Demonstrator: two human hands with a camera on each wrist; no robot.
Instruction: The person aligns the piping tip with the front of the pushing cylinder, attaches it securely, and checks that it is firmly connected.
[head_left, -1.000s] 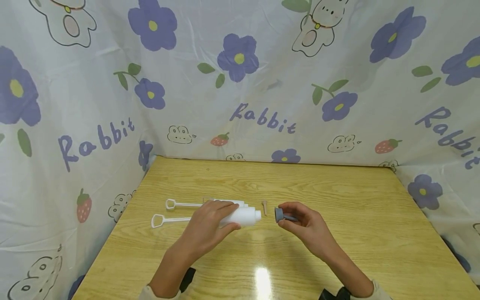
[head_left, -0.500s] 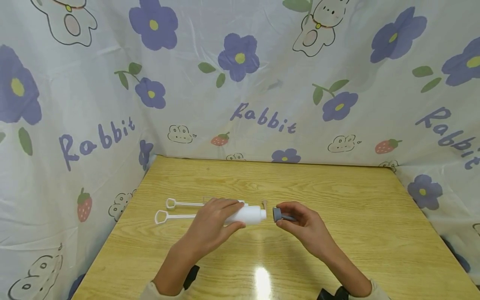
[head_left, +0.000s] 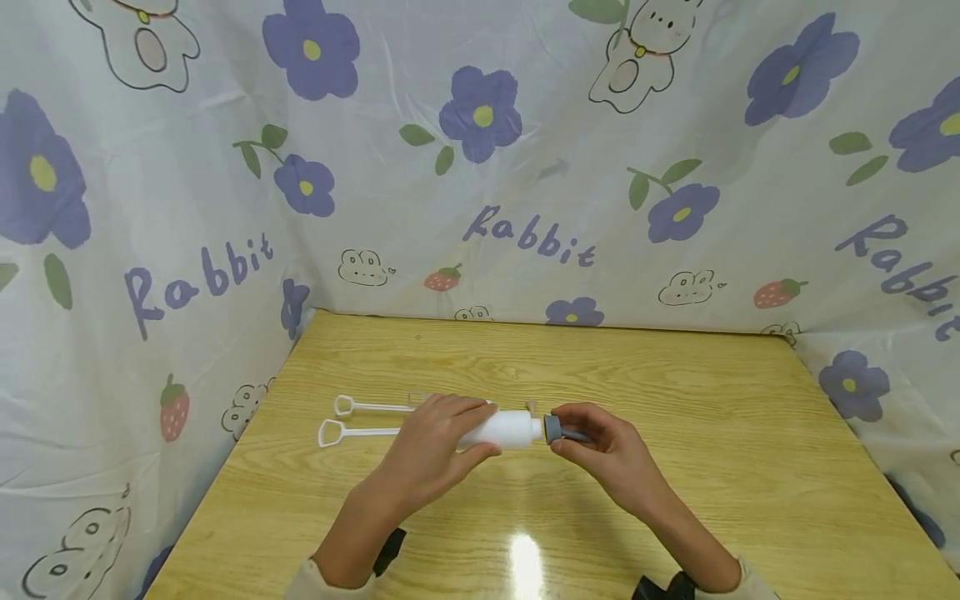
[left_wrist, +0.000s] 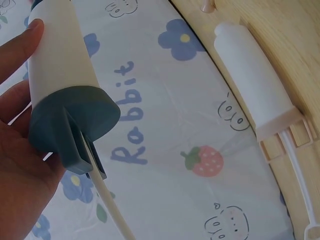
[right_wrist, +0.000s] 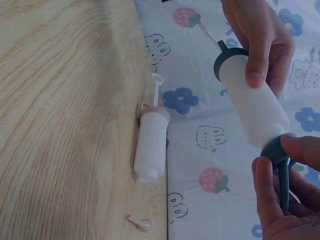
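My left hand (head_left: 435, 450) grips the white barrel of a plunger syringe (head_left: 510, 429), held level above the table. In the left wrist view its dark grey-blue end cap (left_wrist: 75, 117) shows, with the white plunger rod (left_wrist: 111, 202) coming out. Between thumb and fingers my right hand (head_left: 615, 450) pinches a grey-blue nozzle (head_left: 553, 429), wide end toward the syringe. The right wrist view has the nozzle (right_wrist: 280, 157) right at the barrel's narrow tip; whether it is seated cannot be told.
A second white syringe (right_wrist: 151, 142) with a beige end cap lies on the wooden table (head_left: 675, 375), behind my left hand. Near its tip lies a small beige nozzle (right_wrist: 140, 223). A printed cloth (head_left: 540, 183) stands along the table's back and sides.
My left hand has moved the syringe to the right, closing the gap to the nozzle. The right hand has stayed almost in place, still pinching the nozzle.
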